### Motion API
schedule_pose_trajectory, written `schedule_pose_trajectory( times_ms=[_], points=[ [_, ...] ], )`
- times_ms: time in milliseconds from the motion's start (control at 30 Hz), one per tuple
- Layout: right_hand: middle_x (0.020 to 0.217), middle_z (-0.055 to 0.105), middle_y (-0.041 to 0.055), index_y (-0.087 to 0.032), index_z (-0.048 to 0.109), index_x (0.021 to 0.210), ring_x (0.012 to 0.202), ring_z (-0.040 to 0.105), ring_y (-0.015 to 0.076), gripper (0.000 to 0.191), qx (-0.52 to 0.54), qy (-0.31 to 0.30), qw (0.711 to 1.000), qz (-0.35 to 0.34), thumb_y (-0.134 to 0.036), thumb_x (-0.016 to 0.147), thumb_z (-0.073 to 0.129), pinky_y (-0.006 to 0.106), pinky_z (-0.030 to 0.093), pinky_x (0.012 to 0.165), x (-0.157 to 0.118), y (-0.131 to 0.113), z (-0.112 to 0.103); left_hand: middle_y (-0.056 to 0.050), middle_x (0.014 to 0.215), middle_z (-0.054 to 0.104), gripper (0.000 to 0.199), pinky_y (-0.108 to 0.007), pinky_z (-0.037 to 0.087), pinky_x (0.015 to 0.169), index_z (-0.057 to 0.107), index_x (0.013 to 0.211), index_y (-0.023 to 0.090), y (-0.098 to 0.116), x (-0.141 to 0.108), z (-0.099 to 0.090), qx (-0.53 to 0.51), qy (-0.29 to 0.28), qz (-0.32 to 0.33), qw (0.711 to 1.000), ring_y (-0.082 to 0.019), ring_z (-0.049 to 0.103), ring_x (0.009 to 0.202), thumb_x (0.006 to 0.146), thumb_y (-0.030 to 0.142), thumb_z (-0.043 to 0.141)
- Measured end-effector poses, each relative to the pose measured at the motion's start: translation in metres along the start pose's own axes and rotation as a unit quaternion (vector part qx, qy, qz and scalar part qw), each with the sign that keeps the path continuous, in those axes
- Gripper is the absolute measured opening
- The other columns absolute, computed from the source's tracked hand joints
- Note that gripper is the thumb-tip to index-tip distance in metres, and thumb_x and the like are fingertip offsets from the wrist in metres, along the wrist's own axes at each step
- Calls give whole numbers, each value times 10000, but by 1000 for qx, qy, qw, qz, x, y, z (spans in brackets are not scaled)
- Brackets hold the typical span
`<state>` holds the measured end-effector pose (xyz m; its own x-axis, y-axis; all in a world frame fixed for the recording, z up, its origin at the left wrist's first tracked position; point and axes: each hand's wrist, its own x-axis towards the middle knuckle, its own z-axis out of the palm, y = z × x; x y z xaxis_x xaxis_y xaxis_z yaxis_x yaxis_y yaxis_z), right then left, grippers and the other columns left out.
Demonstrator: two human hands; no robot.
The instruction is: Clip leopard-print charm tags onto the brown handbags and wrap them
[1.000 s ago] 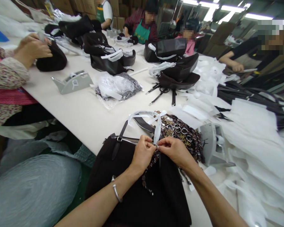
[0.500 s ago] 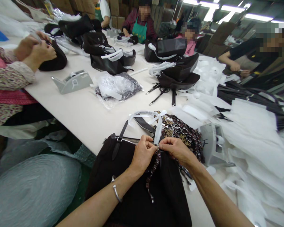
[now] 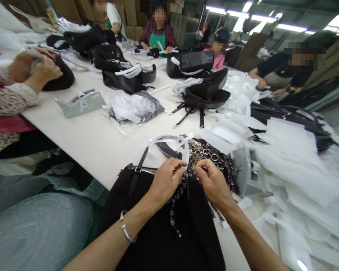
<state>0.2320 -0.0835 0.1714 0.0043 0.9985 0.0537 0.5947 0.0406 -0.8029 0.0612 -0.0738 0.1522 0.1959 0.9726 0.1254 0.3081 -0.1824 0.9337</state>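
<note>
A black handbag (image 3: 164,233) with a zip along its top stands at the table's near edge. Its handle (image 3: 186,152) is wrapped in white material. From the handle's base hangs a dark beaded charm (image 3: 172,212) with a metal clasp. My left hand (image 3: 168,180) pinches at the charm's upper end, beside the wrapped handle; the fingertips partly hide the grip. Just right of the clasp, my right hand (image 3: 213,180) has its thumb and fingers pressed together, apart from the clasp. Whatever it may hold is too small to make out.
More beaded charms with rings (image 3: 214,156) lie behind my right hand, next to a grey tape dispenser (image 3: 247,173). White sheets (image 3: 293,162) spread rightward. Bags (image 3: 206,94) and a plastic-wrapped bundle (image 3: 135,109) lie farther back. A bubble-wrap roll (image 3: 42,229) stands left. Co-workers surround the table.
My right hand has come away from the clasp, leaving a small gap to the left hand. The left hand stays at the clasp. The whole view has shifted slightly.
</note>
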Motion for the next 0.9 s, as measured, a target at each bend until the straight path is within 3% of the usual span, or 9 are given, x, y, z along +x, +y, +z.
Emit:
schedule_pose_trajectory(
  times_ms=[133,233,300,467,567,733,833,900],
  points=[
    [805,582,19,-198,529,815,759,535,162,122,-51,-1,995,-82,-258,912,487,283,414,708,-2,-14,-9,8,872,676,113,-272,434,825,683,876,218,11,5,4,-32,-69,-12,997,-171,603,875,861,220,571],
    [811,599,12,-198,564,830,756,545,155,75,-88,-29,991,-95,-225,893,534,276,419,704,-3,-16,-17,23,773,628,119,-244,422,729,648,825,194,11,5,6,-67,-95,-36,993,-147,574,767,875,253,558],
    [829,617,11,-199,612,852,755,558,149,46,-121,-67,985,-107,-218,874,577,271,423,709,-3,-15,-26,26,760,603,141,-238,411,720,633,825,190,9,3,7,-65,-103,-18,992,-141,552,761,892,272,540],
    [775,611,17,-205,689,789,734,572,143,202,-254,-190,935,-158,-147,891,525,270,415,699,-6,-12,-46,14,780,586,155,-263,374,745,640,846,215,7,4,12,52,-130,69,988,-157,523,809,919,272,516],
    [757,598,20,-197,674,737,697,565,139,236,-298,-212,919,-149,-149,897,507,271,411,665,-10,-13,-56,10,742,570,164,-279,354,732,622,806,223,5,3,16,120,-125,92,981,-167,505,781,919,284,521],
    [764,618,16,-196,653,734,728,586,149,145,-238,-153,951,-122,-175,856,577,282,441,686,-19,-18,-67,18,773,636,149,-297,355,799,618,791,225,1,0,19,92,-112,71,987,-175,523,822,904,261,528],
    [821,662,26,-195,667,792,689,608,143,82,-93,-70,991,-60,-248,840,628,286,483,674,-25,-16,-56,19,766,659,166,-293,370,810,616,761,210,2,-1,17,34,-104,42,993,-171,545,821,890,258,523],
    [884,690,42,-188,671,863,630,618,130,141,56,-23,998,9,-325,834,656,281,515,621,-27,-12,-40,15,763,666,177,-277,393,777,614,768,196,3,0,14,-22,-107,8,994,-161,564,788,890,268,508]
  ],
)
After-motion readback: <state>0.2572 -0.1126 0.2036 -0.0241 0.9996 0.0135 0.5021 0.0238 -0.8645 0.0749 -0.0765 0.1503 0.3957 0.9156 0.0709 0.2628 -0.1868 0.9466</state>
